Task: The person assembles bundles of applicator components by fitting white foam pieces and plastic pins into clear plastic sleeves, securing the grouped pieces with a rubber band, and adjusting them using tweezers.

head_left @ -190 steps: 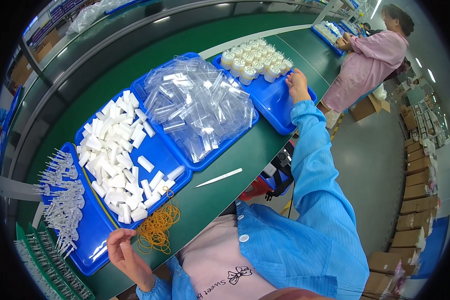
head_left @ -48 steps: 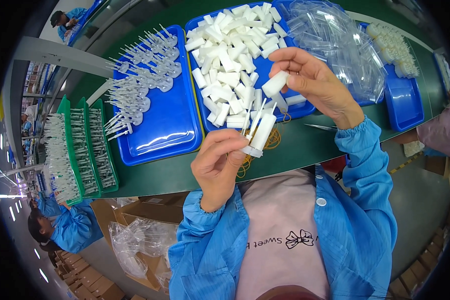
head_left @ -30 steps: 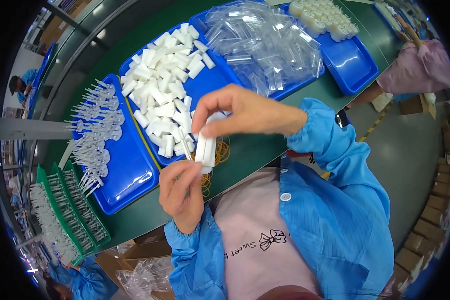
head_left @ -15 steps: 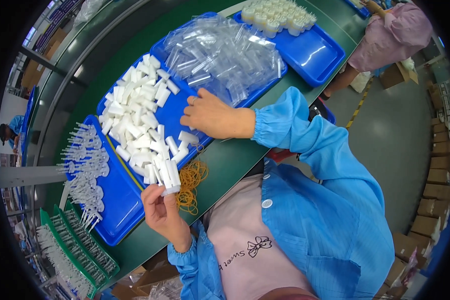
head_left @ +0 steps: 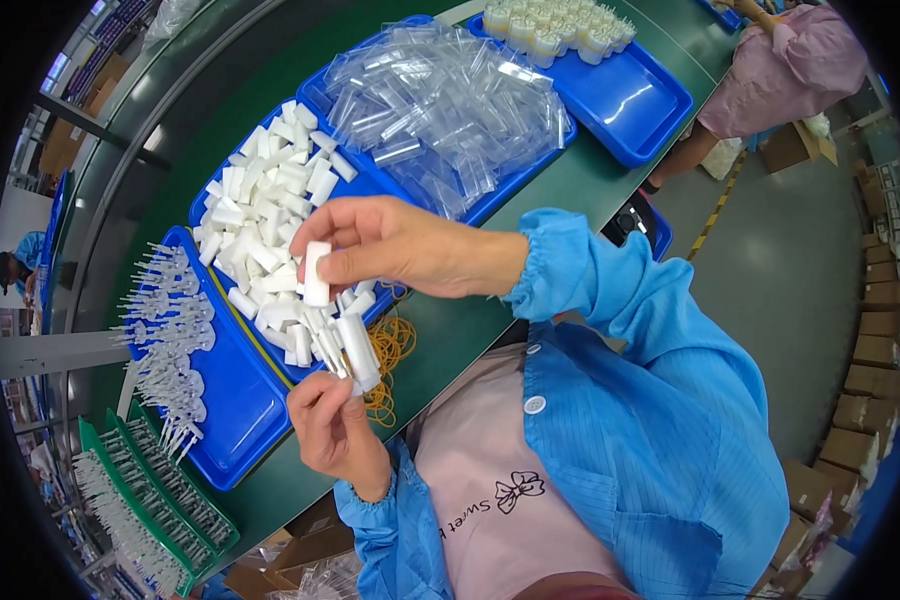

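Note:
My right hand [head_left: 410, 246] pinches a short white cylinder [head_left: 316, 278] between thumb and fingers, held above a blue tray. Below it, my left hand [head_left: 340, 435] is closed on the base of a small bundle of thin white sticks [head_left: 326, 343] with white cylinders [head_left: 357, 340] beside them. How the bundle joins at its base is hidden by the fingers. Under and behind both hands lies a heap of loose white cylinders [head_left: 260, 215] in the tray. A tangle of yellow rubber bands [head_left: 394, 340] lies on the table beside the left hand's bundle.
Clear plastic sleeves [head_left: 450, 110] fill another blue tray; a further blue tray [head_left: 630, 110] bears grouped white pieces [head_left: 555, 28]. At left are a tray of white stemmed parts [head_left: 175, 330] and green racks [head_left: 160, 500]. Another person [head_left: 795, 70] sits at far right.
My right hand has come up from the tray toward the left hand, now with a white cylinder in its fingers. The left hand has shifted slightly, still holding the bundle.

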Motion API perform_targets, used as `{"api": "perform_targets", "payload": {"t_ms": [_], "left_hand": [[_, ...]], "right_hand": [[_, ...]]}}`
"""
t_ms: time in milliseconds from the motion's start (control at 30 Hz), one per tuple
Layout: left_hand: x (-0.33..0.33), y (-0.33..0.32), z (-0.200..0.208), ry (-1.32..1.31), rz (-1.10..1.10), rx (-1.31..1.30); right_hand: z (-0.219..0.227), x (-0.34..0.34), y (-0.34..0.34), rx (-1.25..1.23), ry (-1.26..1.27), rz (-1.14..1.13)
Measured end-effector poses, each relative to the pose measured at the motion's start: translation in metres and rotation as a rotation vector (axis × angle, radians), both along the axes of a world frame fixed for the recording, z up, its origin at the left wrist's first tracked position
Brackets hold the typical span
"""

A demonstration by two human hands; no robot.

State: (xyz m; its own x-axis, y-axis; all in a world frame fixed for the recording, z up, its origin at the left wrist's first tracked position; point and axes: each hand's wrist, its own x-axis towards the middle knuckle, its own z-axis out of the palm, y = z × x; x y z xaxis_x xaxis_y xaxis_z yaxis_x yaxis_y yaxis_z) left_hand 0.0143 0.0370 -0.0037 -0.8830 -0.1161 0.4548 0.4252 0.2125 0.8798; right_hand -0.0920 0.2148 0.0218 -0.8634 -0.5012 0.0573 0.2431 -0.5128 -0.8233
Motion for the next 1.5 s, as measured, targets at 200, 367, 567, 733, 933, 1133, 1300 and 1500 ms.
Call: {"api": "perform_targets", "payload": {"t_ms": [200,367,567,733,933,1133,1300,1500], "left_hand": [[0.001,-0.005,-0.001,-0.023,-0.033,0.008],[0.0,-0.008,0.004,-0.043,-0.058,0.086],[0.002,-0.027,0.007,0.115,-0.233,-0.4],[-0.004,-0.009,0.002,-0.04,-0.018,-0.139],[-0.005,-0.027,-0.003,-0.202,0.024,0.186],[-0.002,-0.053,-0.011,-0.19,0.084,0.239],[-0.001,-0.056,-0.009,-0.132,0.096,0.106],[-0.003,-0.03,-0.004,-0.158,-0.011,0.049]], "right_hand": [[0.0,0.0,-0.002,-0.08,-0.026,0.032],[0.002,0.002,0.001,0.181,0.167,0.109],[0.005,0.0,0.013,0.397,0.385,0.158],[0.011,0.014,0.003,0.441,0.476,0.041],[-0.009,-0.025,0.017,0.936,1.043,-0.283],[-0.044,-0.029,0.008,1.397,1.024,-0.051],[-0.043,-0.04,0.01,1.325,0.883,0.036],[-0.025,-0.038,0.002,0.382,0.156,-0.079]]}}
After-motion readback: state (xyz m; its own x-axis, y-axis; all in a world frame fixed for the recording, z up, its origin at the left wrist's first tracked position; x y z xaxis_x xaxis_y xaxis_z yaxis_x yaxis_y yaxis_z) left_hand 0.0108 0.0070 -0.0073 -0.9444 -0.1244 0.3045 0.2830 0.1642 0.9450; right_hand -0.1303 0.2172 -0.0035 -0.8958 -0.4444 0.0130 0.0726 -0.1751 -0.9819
